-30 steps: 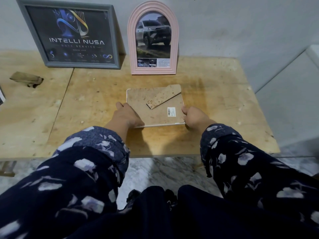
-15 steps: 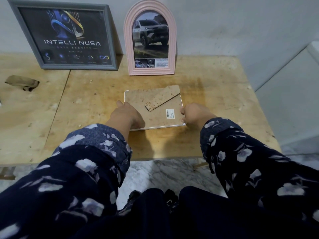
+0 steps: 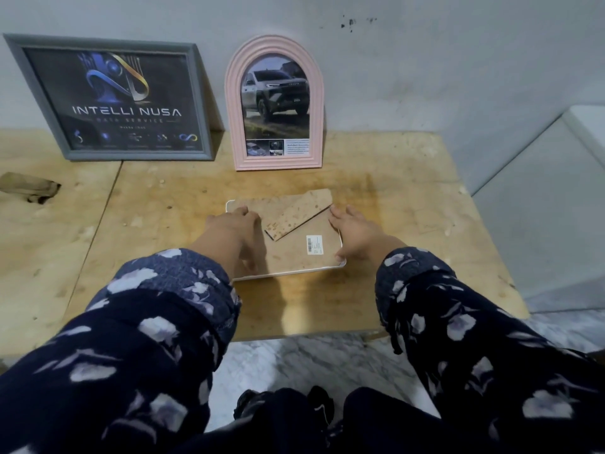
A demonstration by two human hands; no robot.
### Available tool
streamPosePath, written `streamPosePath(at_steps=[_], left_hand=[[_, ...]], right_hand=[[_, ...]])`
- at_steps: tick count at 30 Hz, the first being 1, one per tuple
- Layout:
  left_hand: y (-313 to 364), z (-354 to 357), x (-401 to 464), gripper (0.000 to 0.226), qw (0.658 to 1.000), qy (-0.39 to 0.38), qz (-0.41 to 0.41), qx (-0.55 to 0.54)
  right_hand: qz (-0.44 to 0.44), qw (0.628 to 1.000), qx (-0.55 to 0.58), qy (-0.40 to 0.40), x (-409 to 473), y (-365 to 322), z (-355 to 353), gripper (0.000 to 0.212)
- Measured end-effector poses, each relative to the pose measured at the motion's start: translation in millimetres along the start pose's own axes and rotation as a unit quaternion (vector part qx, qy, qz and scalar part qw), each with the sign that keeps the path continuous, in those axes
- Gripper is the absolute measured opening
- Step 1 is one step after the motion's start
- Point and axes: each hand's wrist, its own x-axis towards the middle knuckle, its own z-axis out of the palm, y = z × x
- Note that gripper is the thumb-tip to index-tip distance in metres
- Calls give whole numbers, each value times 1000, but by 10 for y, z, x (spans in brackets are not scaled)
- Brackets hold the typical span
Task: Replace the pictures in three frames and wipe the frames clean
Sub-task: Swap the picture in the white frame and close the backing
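A white frame [image 3: 291, 274] lies face down on the wooden table [image 3: 157, 231]. Its brown backing board [image 3: 294, 257] faces up, with a stand flap [image 3: 299, 213] and a barcode sticker [image 3: 315, 245]. My left hand [image 3: 229, 231] rests on the frame's left side, fingertips at the far left corner. My right hand [image 3: 355, 234] grips the right edge, with the thumb at the near right corner. A grey frame [image 3: 137, 155] with a dark logo poster and a pink arched frame [image 3: 278, 162] with a truck picture lean on the wall behind.
A crumpled tan cloth [image 3: 29, 188] lies at the table's far left. A white slanted surface [image 3: 540, 224] stands close to the table's right side. The table's front edge is just below my forearms, with marble floor [image 3: 294, 365] beneath.
Both hands have slid farther along the face-down frame's sides: the left toward its far left corner, the right stretching out along the right edge. The frame has stayed flat.
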Motion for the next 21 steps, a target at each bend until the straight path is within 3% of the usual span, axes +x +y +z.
streamPosePath(at_steps=[7, 11, 14, 21], left_hand=[[13, -81, 55, 102, 1000, -14, -2, -27], [283, -93, 154, 90, 998, 51, -30, -19], [449, 21, 246, 82, 991, 127, 4, -45], [387, -51, 340, 81, 980, 126, 46, -148]], right_hand=[[-26, 998, -59, -7, 65, 24, -89, 100], [-17, 997, -71, 3, 76, 21, -125, 101], [-8, 997, -76, -3, 41, -6, -141, 97], [-13, 998, -48, 25, 83, -19, -124, 94]])
